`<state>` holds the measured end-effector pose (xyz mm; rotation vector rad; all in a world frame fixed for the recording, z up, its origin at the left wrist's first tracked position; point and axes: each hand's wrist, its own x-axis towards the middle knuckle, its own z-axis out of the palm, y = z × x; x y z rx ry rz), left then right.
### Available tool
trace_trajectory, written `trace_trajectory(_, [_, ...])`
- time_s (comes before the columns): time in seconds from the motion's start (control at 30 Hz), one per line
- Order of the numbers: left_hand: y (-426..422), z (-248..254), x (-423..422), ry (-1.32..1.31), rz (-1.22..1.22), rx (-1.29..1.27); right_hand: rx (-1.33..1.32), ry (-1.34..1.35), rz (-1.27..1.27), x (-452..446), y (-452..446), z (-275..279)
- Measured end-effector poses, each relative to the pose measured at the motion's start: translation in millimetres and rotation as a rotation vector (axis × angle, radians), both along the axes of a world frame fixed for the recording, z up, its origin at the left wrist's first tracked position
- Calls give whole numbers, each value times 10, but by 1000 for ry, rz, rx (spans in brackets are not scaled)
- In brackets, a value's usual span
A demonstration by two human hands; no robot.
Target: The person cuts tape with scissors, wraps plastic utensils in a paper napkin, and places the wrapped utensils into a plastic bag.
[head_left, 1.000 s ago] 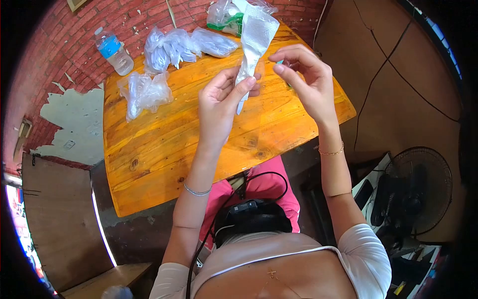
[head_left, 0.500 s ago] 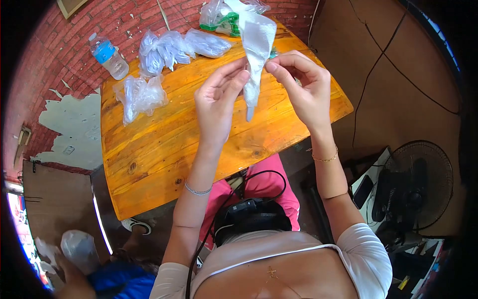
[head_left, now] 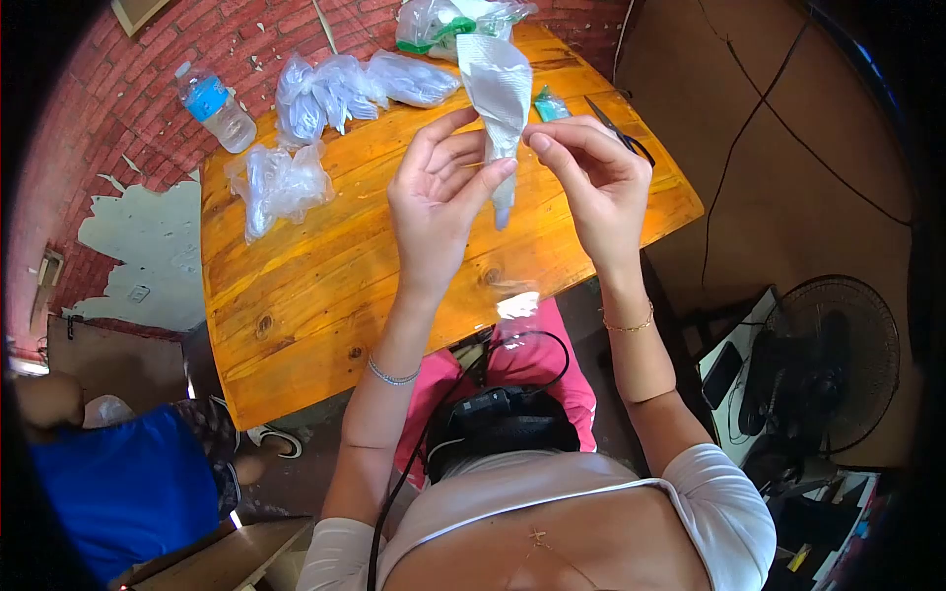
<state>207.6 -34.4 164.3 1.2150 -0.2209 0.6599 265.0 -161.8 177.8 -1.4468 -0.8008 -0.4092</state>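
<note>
A white textured paper napkin (head_left: 495, 84) is rolled into an upright cone, wide at the top. From its narrow lower end pokes a pale, translucent tip (head_left: 504, 215); the rest of what is wrapped is hidden. My left hand (head_left: 439, 187) is closed on the napkin's lower part, thumb in front. At the napkin's right side, my right hand (head_left: 596, 182) has thumb and forefinger pinched together; whatever they hold is too small to make out. Beyond the right hand lie a small green packet (head_left: 552, 104) and black-handled scissors (head_left: 623, 135), partly covered by the fingers.
On the wooden table (head_left: 296, 286) are bundled clear plastic bags (head_left: 330, 94), a crumpled bag (head_left: 281, 187), a water bottle (head_left: 219, 110) and a green-and-clear bag (head_left: 463, 25). Clear plastic (head_left: 517, 307) shows at the near edge. A person in blue (head_left: 133, 492) is at left; a fan (head_left: 828, 364) at right.
The napkin has tilted slightly, and my left thumb sits lower on it. My right hand has shifted a little downward, uncovering packet and scissors. Clear plastic now shows at the near edge. The other person has moved.
</note>
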Motion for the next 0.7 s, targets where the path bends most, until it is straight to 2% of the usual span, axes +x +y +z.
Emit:
trace_trajectory(0.23, [13, -59, -52, 38, 42, 80, 97, 151, 63, -114, -52, -106])
trace_trajectory(0.33, [-20, -82, -22, 33, -7, 66, 122, 164, 72, -137, -86, -131])
trace_trajectory(0.43, [-73, -109, 21, 55, -56, 219, 151, 168, 63, -149, -122, -95])
trace_trajectory(0.53, [-125, -266, 114, 77, -273, 193, 177, 202, 70, -167, -123, -68])
trace_trajectory(0.7, [-190, -249, 30, 274, -315, 127, 171, 167, 48, -136, -161, -89])
